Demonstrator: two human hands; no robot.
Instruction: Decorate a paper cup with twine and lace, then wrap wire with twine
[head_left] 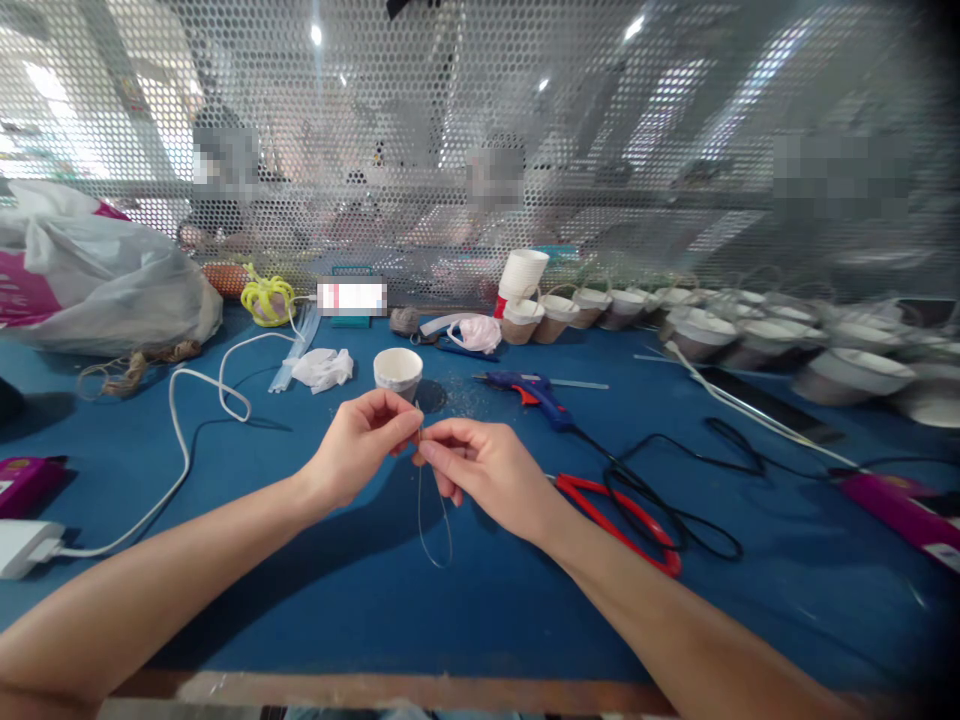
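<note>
My left hand (pixel 364 440) and my right hand (pixel 480 465) meet above the blue table (pixel 300 580), both pinched on a thin wire (pixel 435 520). The wire hangs down from the fingertips in a narrow loop. Just behind the hands stands a small white paper cup (pixel 397 372). A blue glue gun (pixel 534 390) lies to the right of the cup, and red-handled scissors (pixel 622 515) lie partly under my right wrist.
A black cord (pixel 675 480) curls at the right; a white cable (pixel 180 430) runs to a white adapter (pixel 26 548) at the left. Several twine-wrapped cups (pixel 705 335) line the back right. A plastic bag (pixel 97 270) sits back left. Perforated mesh (pixel 480 120) screens other people.
</note>
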